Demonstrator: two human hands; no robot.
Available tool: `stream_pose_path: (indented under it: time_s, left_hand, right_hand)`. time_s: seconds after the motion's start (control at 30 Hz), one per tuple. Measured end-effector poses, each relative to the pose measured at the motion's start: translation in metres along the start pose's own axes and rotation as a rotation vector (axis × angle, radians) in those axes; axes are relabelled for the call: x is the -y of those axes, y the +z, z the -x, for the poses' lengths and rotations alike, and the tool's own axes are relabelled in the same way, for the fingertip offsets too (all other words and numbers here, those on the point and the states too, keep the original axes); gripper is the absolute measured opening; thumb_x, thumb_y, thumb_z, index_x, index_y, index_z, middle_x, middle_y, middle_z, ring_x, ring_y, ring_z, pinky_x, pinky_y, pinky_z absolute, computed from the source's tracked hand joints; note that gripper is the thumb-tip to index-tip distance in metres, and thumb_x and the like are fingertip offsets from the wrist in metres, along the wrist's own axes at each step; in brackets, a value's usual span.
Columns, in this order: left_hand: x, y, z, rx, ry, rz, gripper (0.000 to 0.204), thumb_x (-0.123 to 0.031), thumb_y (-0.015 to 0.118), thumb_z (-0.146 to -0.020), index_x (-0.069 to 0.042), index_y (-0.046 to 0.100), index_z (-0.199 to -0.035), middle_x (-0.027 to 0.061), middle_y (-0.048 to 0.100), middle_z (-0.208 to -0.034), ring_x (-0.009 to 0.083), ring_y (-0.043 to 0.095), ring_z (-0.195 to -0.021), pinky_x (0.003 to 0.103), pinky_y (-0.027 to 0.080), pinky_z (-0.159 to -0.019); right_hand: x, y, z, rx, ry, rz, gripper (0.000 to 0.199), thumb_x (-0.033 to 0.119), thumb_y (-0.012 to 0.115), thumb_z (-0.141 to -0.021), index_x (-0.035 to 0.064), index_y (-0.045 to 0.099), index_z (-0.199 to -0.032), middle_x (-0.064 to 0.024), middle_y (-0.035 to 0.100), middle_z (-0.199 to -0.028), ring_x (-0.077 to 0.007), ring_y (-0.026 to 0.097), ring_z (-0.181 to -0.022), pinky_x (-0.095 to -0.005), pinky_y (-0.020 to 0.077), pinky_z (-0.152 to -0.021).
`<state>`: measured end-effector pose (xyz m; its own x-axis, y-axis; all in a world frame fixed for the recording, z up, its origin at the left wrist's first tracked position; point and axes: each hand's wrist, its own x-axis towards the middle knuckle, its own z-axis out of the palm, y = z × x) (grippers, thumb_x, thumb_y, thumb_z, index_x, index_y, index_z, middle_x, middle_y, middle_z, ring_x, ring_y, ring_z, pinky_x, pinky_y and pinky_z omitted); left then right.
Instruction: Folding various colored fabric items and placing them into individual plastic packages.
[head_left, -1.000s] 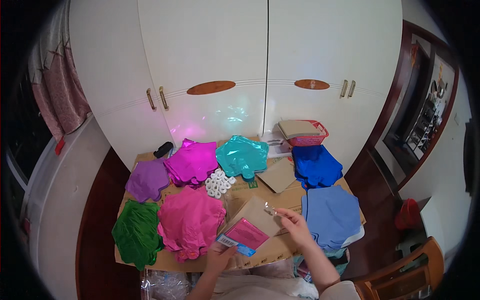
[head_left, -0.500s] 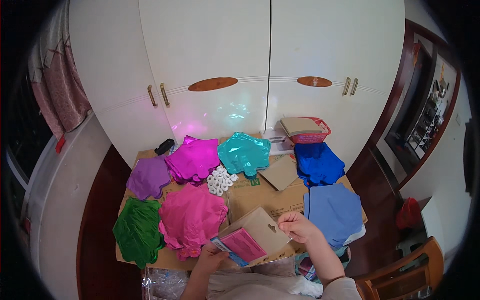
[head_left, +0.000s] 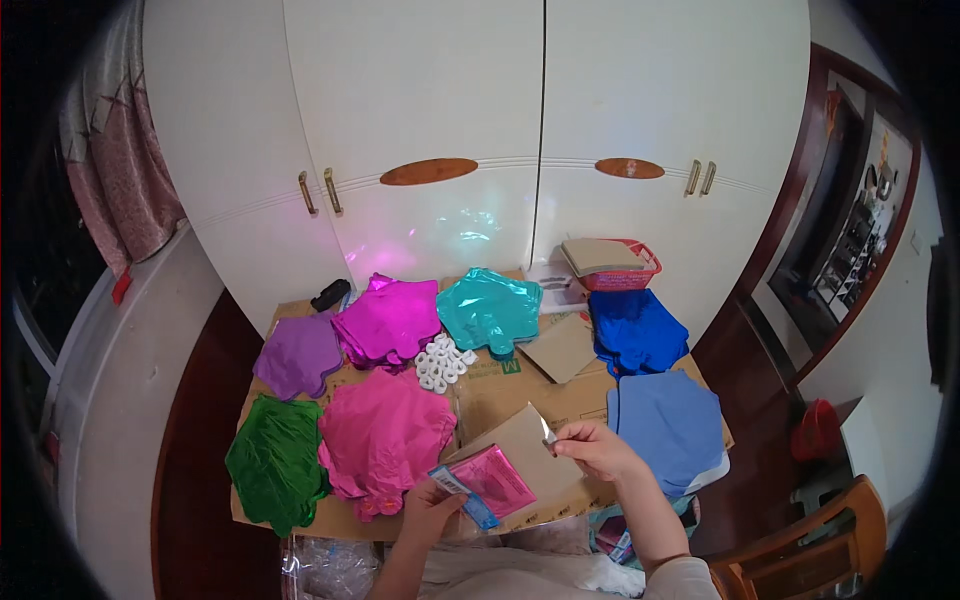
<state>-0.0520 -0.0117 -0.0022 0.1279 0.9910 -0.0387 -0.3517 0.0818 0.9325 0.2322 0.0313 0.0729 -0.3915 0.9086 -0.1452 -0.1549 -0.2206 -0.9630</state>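
Near the table's front edge, my left hand is closed on the lower left end of a clear plastic bag. A folded pink foil piece and a blue-and-white printed strip show in it, and a beige card shows behind. My right hand pinches a shiny, pale edge at the bag's upper right; whether this is its flap or a separate strip, I cannot tell. Left of my hands lies a pink foil stack; to their right, a pale blue stack.
Cardboard covers the table. Around it lie green, purple, magenta, teal and dark blue foil stacks. White rings sit mid-table. A red basket stands behind; a wooden chair is at right.
My right hand has drawn the bag's upper edge slightly left and up, and the hang hole seen before no longer shows. The bag has tilted, and my left hand has shifted right.
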Motion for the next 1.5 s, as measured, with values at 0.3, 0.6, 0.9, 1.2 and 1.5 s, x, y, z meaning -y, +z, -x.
stream_pose_path:
  time_s: [0.3, 0.6, 0.9, 1.2, 1.5]
  left_hand:
    - [0.0, 0.012, -0.005, -0.129, 0.061, -0.55, 0.024, -0.008, 0.071, -0.077, -0.003, 0.062, -0.098, 0.0095, 0.065, -0.094, 0.0161, 0.061, -0.078, 0.029, 0.049, -0.065]
    - [0.025, 0.012, -0.014, 0.043, 0.493, -1.354, 0.047, -0.03, 0.075, -0.07, -0.007, 0.062, -0.109, 0.0143, 0.055, -0.118, 0.0332, 0.055, -0.101, 0.045, 0.04, -0.09]
    - [0.031, 0.009, -0.016, 0.112, 0.474, -1.293, 0.048, -0.031, 0.073, -0.073, -0.006, 0.06, -0.113, 0.0189, 0.051, -0.125, 0.0368, 0.053, -0.107, 0.045, 0.041, -0.092]
    - [0.028, 0.011, -0.017, 0.124, 0.391, -1.2, 0.045, -0.03, 0.073, -0.074, -0.005, 0.06, -0.11, 0.0189, 0.05, -0.127, 0.0379, 0.051, -0.111, 0.046, 0.041, -0.094]
    - [0.002, 0.023, -0.019, 0.143, 0.519, -1.494, 0.043, -0.033, 0.072, -0.073, -0.009, 0.061, -0.107, 0.014, 0.051, -0.127, 0.0322, 0.049, -0.116, 0.046, 0.037, -0.095]
  right_hand:
    - [-0.043, -0.02, -0.033, -0.19, -0.071, 0.463, 0.012, 0.011, 0.064, -0.086, 0.0028, 0.061, -0.095, 0.004, 0.057, -0.074, -0.0023, 0.05, -0.067, -0.0195, 0.0394, -0.059]
    - [-0.065, -0.011, -0.054, -0.453, -0.24, 1.222, 0.017, 0.011, 0.066, -0.078, 0.0056, 0.064, -0.094, -0.0137, 0.061, -0.081, -0.031, 0.059, -0.076, -0.0395, 0.0471, -0.072]
    - [-0.093, -0.006, -0.084, -0.302, -0.409, 1.027, 0.014, 0.01, 0.066, -0.076, 0.0034, 0.067, -0.088, -0.0155, 0.06, -0.085, -0.0336, 0.057, -0.084, -0.0402, 0.0449, -0.077]
    - [-0.096, -0.002, -0.08, -0.322, -0.403, 0.98, 0.016, 0.008, 0.067, -0.075, 0.0064, 0.068, -0.091, -0.0111, 0.061, -0.081, -0.0305, 0.056, -0.083, -0.038, 0.0439, -0.076]
    - [-0.095, 0.003, -0.07, -0.329, -0.507, 1.146, 0.021, 0.015, 0.065, -0.077, 0.0141, 0.066, -0.098, -0.005, 0.059, -0.089, -0.0251, 0.055, -0.09, -0.0356, 0.0407, -0.079]
